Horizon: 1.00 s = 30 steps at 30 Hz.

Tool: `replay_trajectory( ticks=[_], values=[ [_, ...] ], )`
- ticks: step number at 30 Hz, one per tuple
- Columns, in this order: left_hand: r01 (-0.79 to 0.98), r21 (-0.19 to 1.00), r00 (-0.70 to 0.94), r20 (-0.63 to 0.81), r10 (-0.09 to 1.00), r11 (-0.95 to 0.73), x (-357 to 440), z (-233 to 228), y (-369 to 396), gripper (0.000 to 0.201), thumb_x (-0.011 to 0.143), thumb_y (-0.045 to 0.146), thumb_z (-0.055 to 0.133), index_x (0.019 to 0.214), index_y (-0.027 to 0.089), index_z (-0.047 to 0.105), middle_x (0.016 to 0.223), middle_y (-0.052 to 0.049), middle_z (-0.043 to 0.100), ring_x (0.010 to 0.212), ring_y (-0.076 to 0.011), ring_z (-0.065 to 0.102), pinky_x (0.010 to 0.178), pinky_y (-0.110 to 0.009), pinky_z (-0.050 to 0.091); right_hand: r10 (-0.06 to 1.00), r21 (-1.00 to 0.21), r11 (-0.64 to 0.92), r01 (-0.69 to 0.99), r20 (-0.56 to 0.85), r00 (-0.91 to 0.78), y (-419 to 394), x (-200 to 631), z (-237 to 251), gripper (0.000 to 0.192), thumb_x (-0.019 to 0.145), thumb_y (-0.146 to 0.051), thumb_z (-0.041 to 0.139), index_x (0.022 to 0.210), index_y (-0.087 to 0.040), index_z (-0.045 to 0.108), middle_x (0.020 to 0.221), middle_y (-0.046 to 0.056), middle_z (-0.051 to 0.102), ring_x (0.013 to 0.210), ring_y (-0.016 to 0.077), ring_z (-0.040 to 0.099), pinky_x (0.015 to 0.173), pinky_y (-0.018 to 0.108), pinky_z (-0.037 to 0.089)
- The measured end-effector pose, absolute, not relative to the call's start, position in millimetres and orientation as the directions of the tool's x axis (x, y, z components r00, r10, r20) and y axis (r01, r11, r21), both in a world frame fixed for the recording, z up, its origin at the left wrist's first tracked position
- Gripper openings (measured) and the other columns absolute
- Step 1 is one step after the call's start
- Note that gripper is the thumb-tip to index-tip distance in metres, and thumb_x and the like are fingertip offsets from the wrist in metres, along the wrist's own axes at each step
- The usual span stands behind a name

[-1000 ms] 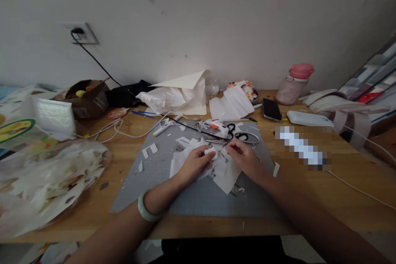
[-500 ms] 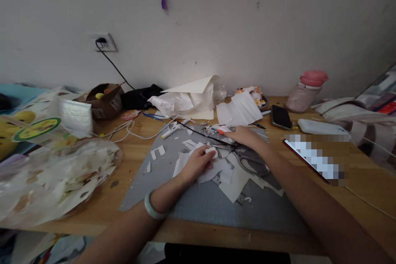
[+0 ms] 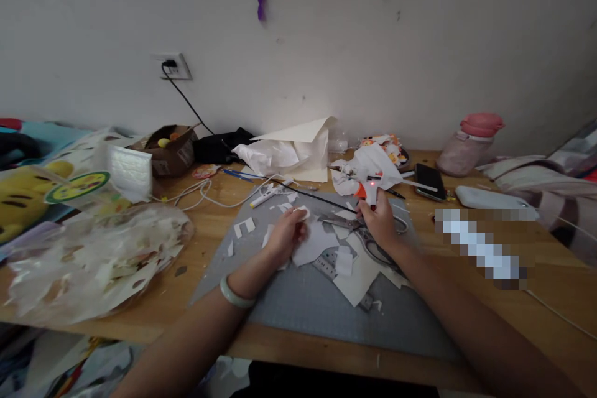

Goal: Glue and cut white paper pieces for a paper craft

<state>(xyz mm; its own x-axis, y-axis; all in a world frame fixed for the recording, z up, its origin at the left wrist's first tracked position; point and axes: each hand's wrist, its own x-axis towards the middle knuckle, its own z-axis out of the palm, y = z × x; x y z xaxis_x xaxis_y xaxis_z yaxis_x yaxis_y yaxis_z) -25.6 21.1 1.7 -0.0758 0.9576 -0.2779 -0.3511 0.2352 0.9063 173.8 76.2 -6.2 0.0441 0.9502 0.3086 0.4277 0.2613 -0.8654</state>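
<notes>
My right hand (image 3: pixel 379 219) is wrapped around the handle of a white hot glue gun (image 3: pixel 372 188) with an orange trigger and a lit red light. The gun's nozzle points left, and a black cord runs from its handle. In my left hand (image 3: pixel 288 231) a small white piece (image 3: pixel 304 212) is pinched between thumb and fingers; its kind cannot be made out. Below and between the hands lie white paper scraps (image 3: pixel 314 242) on a grey cutting mat (image 3: pixel 298 305). Scissors (image 3: pixel 373 245) lie under my right wrist, partly hidden by it.
At left is a clear plastic bag of scraps (image 3: pixel 97 267). White paper and plastic (image 3: pixel 293 149) lean against the wall. A black phone (image 3: pixel 429 180), a white case (image 3: pixel 489 196) and a pink-lidded bottle (image 3: pixel 469 144) stand at right. The black cord (image 3: pixel 186 102) reaches the wall socket.
My right hand has lifted the glue gun and turned it, so its body now shows upright above the mat. My left hand has moved slightly left and up. The view has shifted a little.
</notes>
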Motion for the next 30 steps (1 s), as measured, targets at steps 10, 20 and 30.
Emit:
replay_trajectory(
  ticks=[10, 20, 30],
  values=[
    [-0.492, 0.862, -0.153, -0.219, 0.964, 0.118, -27, -3, 28, 0.032, 0.063, 0.031, 0.07, 0.074, 0.019, 0.042, 0.057, 0.01, 0.041, 0.04, -0.0024, 0.038, 0.036, -0.016, 0.026, 0.934, -0.719, 0.192, 0.668, 0.343, 0.1, 72, 170, 0, 0.044, 0.069, -0.034, 0.051, 0.109, -0.015, 0.053, 0.105, 0.016, 0.066, 0.097, 0.0308, 0.061, 0.081, 0.039, 0.045],
    [-0.458, 0.882, -0.208, -0.228, 0.951, 0.111, -25, -7, 27, 0.026, 0.069, 0.035, 0.066, 0.069, 0.02, 0.046, 0.048, 0.009, 0.041, 0.038, -0.0049, 0.036, 0.037, -0.018, 0.024, 0.91, -0.652, 0.216, 0.726, 0.404, 0.092, 77, 170, -7, 0.052, 0.062, -0.053, 0.062, 0.098, -0.016, 0.056, 0.088, 0.015, 0.069, 0.085, 0.0348, 0.064, 0.067, 0.039, 0.047],
    [-0.519, 0.846, -0.288, -0.308, 0.907, 0.122, -23, -6, 31, 0.006, 0.073, 0.02, 0.053, 0.068, 0.017, 0.053, 0.049, 0.006, 0.045, 0.041, -0.0077, 0.039, 0.042, -0.02, 0.029, 0.886, -0.567, 0.312, 0.762, 0.463, -0.019, 78, 171, -11, 0.045, 0.065, -0.048, 0.062, 0.097, -0.017, 0.057, 0.088, 0.014, 0.069, 0.082, 0.0316, 0.064, 0.064, 0.036, 0.046]
  ],
)
